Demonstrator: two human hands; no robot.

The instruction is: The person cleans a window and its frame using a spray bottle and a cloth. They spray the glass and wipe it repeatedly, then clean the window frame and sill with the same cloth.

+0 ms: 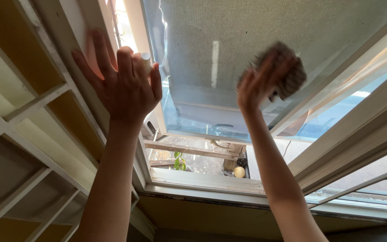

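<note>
My left hand (121,85) rests flat against the white window frame (90,27), fingers spread, with a small whitish cylinder (146,60) showing between its fingers. My right hand (265,76) is raised and blurred, pressing a dark grey-brown cloth (290,74) against the window pane (247,36). The pane looks dusty and grey. It is hinged open, with a gap to the outside below it.
A white lattice with yellow panels (27,121) fills the left. The white sill (202,179) runs along the bottom of the opening. Outside lie wooden planks (189,150), a green plant (178,162) and a yellow ball (239,172). More white frames (350,152) slant at the right.
</note>
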